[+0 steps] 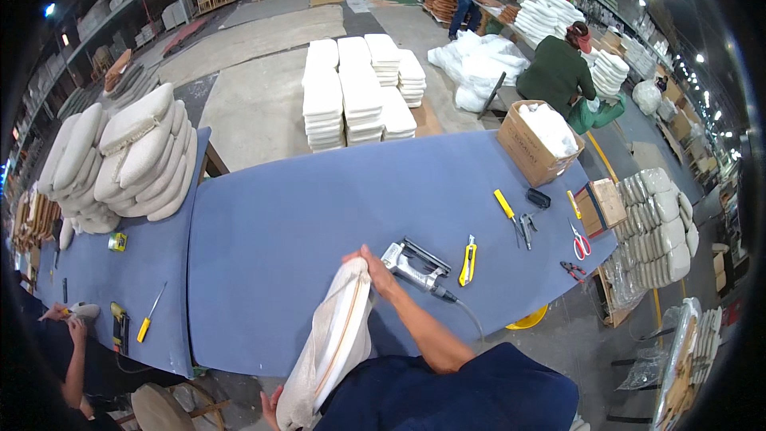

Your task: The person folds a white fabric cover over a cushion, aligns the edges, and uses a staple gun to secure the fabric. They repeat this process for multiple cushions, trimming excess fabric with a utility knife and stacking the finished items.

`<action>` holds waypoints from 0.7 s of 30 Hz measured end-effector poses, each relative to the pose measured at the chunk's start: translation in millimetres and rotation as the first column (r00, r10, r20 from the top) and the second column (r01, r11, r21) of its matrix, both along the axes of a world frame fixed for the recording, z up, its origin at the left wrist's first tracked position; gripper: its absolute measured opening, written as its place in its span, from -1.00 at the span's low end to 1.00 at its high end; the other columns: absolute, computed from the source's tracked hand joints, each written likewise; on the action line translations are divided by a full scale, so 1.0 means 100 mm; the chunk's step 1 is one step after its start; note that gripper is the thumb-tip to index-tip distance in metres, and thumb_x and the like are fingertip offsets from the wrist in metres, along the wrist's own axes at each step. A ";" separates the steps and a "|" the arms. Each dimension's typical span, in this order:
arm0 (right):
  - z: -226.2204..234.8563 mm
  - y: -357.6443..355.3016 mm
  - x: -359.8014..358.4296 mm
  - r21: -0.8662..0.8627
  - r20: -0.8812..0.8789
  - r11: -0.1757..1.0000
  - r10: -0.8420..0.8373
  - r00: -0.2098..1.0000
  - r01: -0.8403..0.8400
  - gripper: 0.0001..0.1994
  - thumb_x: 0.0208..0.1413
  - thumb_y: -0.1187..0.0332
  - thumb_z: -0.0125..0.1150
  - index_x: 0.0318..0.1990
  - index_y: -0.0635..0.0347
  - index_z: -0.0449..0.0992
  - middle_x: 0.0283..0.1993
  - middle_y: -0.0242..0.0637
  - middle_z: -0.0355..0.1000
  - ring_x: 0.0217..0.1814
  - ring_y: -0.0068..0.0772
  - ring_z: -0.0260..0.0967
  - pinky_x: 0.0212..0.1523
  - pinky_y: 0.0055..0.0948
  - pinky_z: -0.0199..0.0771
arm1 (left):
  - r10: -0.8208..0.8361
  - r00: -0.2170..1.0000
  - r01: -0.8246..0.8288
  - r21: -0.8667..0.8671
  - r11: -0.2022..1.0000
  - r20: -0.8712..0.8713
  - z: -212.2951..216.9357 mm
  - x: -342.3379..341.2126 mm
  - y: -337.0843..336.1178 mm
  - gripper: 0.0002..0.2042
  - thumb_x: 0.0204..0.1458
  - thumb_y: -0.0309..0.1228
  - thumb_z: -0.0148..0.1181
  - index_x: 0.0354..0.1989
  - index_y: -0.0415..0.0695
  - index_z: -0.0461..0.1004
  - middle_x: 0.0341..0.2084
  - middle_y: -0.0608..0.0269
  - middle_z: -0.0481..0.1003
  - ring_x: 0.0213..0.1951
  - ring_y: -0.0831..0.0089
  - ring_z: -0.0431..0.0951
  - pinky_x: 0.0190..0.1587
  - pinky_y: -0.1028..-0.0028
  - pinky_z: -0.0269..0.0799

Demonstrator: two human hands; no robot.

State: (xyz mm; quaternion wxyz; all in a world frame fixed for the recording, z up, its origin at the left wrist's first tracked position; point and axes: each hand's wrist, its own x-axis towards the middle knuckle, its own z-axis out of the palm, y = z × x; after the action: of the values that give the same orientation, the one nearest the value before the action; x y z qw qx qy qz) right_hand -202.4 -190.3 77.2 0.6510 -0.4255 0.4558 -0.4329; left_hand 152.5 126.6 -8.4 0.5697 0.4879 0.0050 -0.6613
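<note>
A seat cushion point(338, 343) with a loose beige fabric cover stands tilted on its edge against my body at the table's front edge. Its white underside and a thin brown strip show along the side facing right. My right hand point(375, 270) is closed over its upper end. Low in the picture, my left hand point(273, 409) grips the lower end, some of its fingers cut off or hidden. A silver staple gun point(416, 266) with an air hose lies on the blue table just right of my right hand. Beside it lies a yellow utility knife point(468, 261).
On the table's right lie a yellow-handled screwdriver point(506, 206), an air blow gun point(527, 227), red-handled scissors point(581, 246), pliers point(573, 270) and a cardboard box point(533, 152). Cushion stacks point(136, 152) stand left, where a co-worker's hands point(73, 323) work. White cushions point(363, 88) stand beyond the table.
</note>
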 end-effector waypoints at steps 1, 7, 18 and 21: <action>0.16 -0.17 0.03 -0.066 -0.056 0.998 -0.010 0.998 0.007 -0.20 0.41 -0.33 -0.39 0.00 0.24 0.62 -0.05 -0.22 0.57 0.06 -0.36 0.47 0.21 -0.31 0.40 | -0.058 0.998 0.059 -0.036 0.998 0.002 0.13 0.01 -0.09 -0.16 0.28 0.34 -0.16 0.22 -0.35 0.42 0.19 -0.12 0.47 0.27 0.09 0.44 0.38 0.14 0.26; 0.90 -0.67 -0.47 -0.156 -0.118 0.978 -0.158 0.980 0.139 -0.19 0.42 -0.33 -0.43 -0.09 0.21 0.63 -0.18 -0.25 0.57 -0.08 -0.36 0.48 0.12 -0.32 0.44 | -0.048 0.993 0.090 -0.413 0.906 0.110 1.09 -0.31 -0.73 -0.09 0.27 0.41 -0.31 0.23 -0.34 0.39 0.16 -0.11 0.49 0.30 0.10 0.41 0.39 0.11 0.26; 0.56 1.80 -1.12 0.127 0.089 0.992 0.015 0.996 -0.026 -0.65 0.41 0.03 0.02 -0.04 0.16 0.46 -0.06 -0.13 0.58 -0.46 -0.47 0.54 -0.63 -0.57 0.52 | 0.139 0.633 0.233 -0.358 0.904 0.762 1.57 0.48 -2.55 -0.32 0.44 0.16 -0.32 -0.04 -0.24 0.55 -0.30 0.32 0.56 -0.26 0.50 0.54 -0.06 0.43 0.51; 0.77 2.14 -1.05 0.195 -0.201 0.966 0.208 0.957 -0.169 -0.58 0.42 -0.03 -0.01 0.01 0.16 0.51 -0.07 -0.14 0.61 -0.35 -0.29 0.58 -0.42 -0.30 0.60 | -0.046 0.647 0.404 -0.291 0.867 0.761 0.95 0.46 -3.07 -0.38 0.42 0.15 -0.20 0.11 -0.25 0.46 -0.14 0.19 0.55 -0.14 0.37 0.58 -0.03 0.35 0.56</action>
State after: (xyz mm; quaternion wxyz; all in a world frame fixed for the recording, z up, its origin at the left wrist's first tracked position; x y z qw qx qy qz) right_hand -307.0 23.8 153.7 0.6701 -0.4534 0.5183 -0.2771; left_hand 198.5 -180.5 86.7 0.5277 0.5668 -0.4342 -0.4602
